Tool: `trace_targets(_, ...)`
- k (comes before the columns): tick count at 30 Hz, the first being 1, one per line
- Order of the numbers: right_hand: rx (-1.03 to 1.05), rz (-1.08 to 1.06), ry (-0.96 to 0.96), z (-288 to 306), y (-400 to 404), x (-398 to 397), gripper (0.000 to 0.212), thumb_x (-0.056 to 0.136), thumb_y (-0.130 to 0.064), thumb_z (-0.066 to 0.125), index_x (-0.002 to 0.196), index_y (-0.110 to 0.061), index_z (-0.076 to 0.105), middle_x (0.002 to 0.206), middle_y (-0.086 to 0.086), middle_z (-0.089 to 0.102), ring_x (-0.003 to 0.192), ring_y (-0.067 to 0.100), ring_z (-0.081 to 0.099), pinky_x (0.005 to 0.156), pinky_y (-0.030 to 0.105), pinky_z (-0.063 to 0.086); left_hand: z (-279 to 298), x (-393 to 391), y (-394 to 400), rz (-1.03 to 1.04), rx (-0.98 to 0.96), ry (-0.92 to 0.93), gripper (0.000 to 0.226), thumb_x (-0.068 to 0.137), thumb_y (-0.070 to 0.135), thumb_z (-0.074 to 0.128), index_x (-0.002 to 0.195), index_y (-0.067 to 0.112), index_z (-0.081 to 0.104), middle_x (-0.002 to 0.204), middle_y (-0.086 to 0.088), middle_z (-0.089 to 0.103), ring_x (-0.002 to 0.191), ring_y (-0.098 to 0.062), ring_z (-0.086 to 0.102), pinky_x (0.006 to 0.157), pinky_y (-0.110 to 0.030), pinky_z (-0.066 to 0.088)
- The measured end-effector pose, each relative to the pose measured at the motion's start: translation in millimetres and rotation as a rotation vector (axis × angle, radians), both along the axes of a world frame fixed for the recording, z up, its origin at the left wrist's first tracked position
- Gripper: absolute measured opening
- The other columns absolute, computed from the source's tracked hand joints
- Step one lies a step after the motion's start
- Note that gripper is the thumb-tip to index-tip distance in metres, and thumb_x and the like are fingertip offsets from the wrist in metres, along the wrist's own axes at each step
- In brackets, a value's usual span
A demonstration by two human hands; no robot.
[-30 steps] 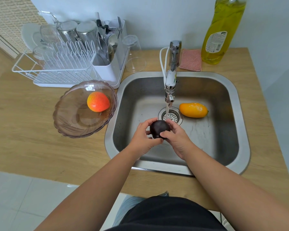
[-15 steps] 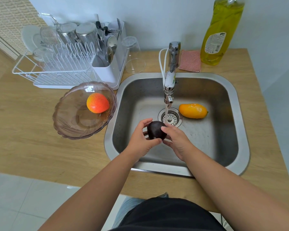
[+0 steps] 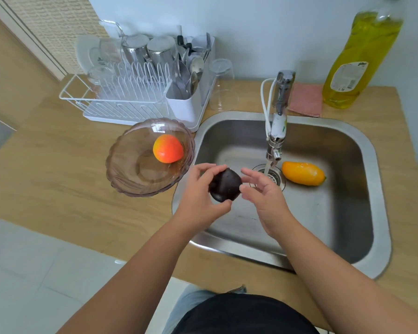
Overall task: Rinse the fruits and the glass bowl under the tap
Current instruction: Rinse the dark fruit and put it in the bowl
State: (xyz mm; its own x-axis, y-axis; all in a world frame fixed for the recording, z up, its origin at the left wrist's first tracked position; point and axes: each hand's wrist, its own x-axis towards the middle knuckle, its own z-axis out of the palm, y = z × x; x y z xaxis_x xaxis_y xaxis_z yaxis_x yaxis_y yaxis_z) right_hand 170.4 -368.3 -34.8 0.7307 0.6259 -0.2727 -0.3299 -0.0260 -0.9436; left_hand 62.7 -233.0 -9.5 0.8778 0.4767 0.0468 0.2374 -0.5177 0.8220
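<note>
Dark fruit (image 3: 225,186) clamped in left hand (image 3: 198,198) grip, left of tap (image 3: 279,116), off the stream; right hand (image 3: 263,196) fingers apart, empty. Likely best: carry it to glass bowl (image 3: 130,174), set down gently, keep wet grip firm.

A white wire dish rack (image 3: 121,102) is set at the back left of the light wooden bench (image 3: 58,189), with two upturned steel cups (image 3: 150,53) stacked in it. A white cutlery holder (image 3: 187,106) — filled with spoons and forks — is fixed to the rack's right end. Just beside it an upturned clear drinking glass (image 3: 222,86) is stood. A folded pink cloth (image 3: 305,100) is laid behind the sink — next to a tall bottle of yellow dish liquid (image 3: 357,61).
</note>
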Motion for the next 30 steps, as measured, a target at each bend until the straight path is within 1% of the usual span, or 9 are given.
trace_targets(6, 0.007, 0.237, -0.234, 37.3, 51.8, -3.1, 0.039, 0.088, -0.005, 0.066, 0.115, -0.033, 0.062, 0.111, -0.008, 0.067, 0.094, 0.010, 0.066, 0.087, 0.021, 0.052, 31.4, -24.0, 48.0, 0.118, 0.062, -0.055, 0.089, 0.069, 0.026, 0.084, 0.146, 0.037, 0.043, 0.132, 0.007, 0.049, 0.124, -0.007, 0.053, 0.102, -0.030, 0.050)
trace_targets(8, -0.032, 0.276, -0.312, 39.7, 73.0, -6.0, 0.039, 0.086, -0.012, 0.070, 0.116, -0.034, 0.061, 0.110, -0.011, 0.067, 0.098, 0.003, 0.064, 0.091, 0.019, 0.049, 35.7, -33.9, 65.8, 0.149, 0.005, -0.083, 0.088, 0.068, 0.026, 0.087, 0.144, 0.040, 0.043, 0.134, 0.009, 0.053, 0.125, -0.008, 0.055, 0.099, -0.032, 0.053)
trace_targets(10, -0.098, 0.309, -0.416, 38.3, 91.5, -8.0, 0.039, 0.084, -0.022, 0.073, 0.114, -0.042, 0.060, 0.106, -0.020, 0.066, 0.102, -0.008, 0.058, 0.093, 0.017, 0.043, 39.2, -42.8, 81.2, 0.184, -0.010, -0.080, 0.085, 0.069, 0.017, 0.091, 0.138, 0.038, 0.047, 0.134, 0.010, 0.055, 0.123, -0.007, 0.057, 0.095, -0.024, 0.054)
trace_targets(13, -0.191, 0.339, -0.508, 34.5, 114.9, -11.5, 0.039, 0.076, -0.043, 0.072, 0.113, -0.049, 0.060, 0.103, -0.020, 0.068, 0.114, 0.004, 0.054, 0.097, 0.026, 0.042, 40.4, -51.1, 103.1, 0.213, -0.039, -0.061, 0.081, 0.069, 0.008, 0.091, 0.134, 0.033, 0.051, 0.135, 0.008, 0.057, 0.119, -0.001, 0.057, 0.085, -0.010, 0.051)
trace_targets(15, -0.251, 0.350, -0.597, 33.2, 127.1, -14.0, 0.040, 0.074, -0.049, 0.070, 0.112, -0.050, 0.059, 0.101, -0.020, 0.067, 0.117, 0.012, 0.050, 0.102, 0.034, 0.040, 36.3, -55.5, 115.7, 0.219, 0.004, -0.036, 0.077, 0.068, 0.009, 0.092, 0.133, 0.028, 0.055, 0.131, 0.008, 0.059, 0.116, 0.002, 0.057, 0.088, -0.013, 0.053)
trace_targets(17, -0.359, 0.356, -0.717, 33.5, 134.9, -16.8, 0.039, 0.078, -0.047, 0.071, 0.116, -0.046, 0.060, 0.106, -0.019, 0.060, 0.120, 0.011, 0.040, 0.105, 0.031, 0.030, 29.4, -59.5, 126.1, 0.232, 0.022, -0.024, 0.073, 0.066, 0.011, 0.093, 0.127, 0.031, 0.057, 0.126, 0.009, 0.061, 0.115, 0.001, 0.058, 0.094, -0.024, 0.055)
trace_targets(22, -0.531, 0.345, -0.810, 28.8, 144.2, -19.6, 0.041, 0.077, -0.056, 0.070, 0.117, -0.048, 0.061, 0.113, -0.005, 0.040, 0.124, 0.011, 0.030, 0.087, 0.018, 0.011, 14.0, -60.6, 140.8, 0.200, 0.005, -0.007, 0.068, 0.065, 0.012, 0.094, 0.122, 0.032, 0.063, 0.126, 0.009, 0.054, 0.114, 0.005, 0.058, 0.096, -0.020, 0.053)
trace_targets(26, -0.616, 0.314, -0.861, 18.8, 150.3, -20.5, 0.041, 0.074, -0.061, 0.068, 0.113, -0.051, 0.061, 0.117, -0.007, 0.049, 0.122, 0.013, 0.034, 0.075, 0.018, 0.010, 6.4, -57.9, 147.5, 0.178, -0.027, 0.019, 0.069, 0.066, 0.010, 0.093, 0.128, 0.024, 0.067, 0.127, 0.004, 0.054, 0.113, 0.010, 0.057, 0.095, -0.006, 0.046)
trace_targets(30, -0.634, 0.295, -0.928, 19.3, 153.0, -23.6, 0.040, 0.075, -0.056, 0.069, 0.113, -0.049, 0.060, 0.111, -0.020, 0.061, 0.113, 0.005, 0.033, 0.078, 0.023, 0.010, 2.3, -54.9, 152.0, 0.157, 0.009, 0.075, 0.070, 0.066, 0.013, 0.093, 0.129, 0.025, 0.065, 0.127, 0.003, 0.053, 0.118, -0.003, 0.058, 0.100, -0.013, 0.047)
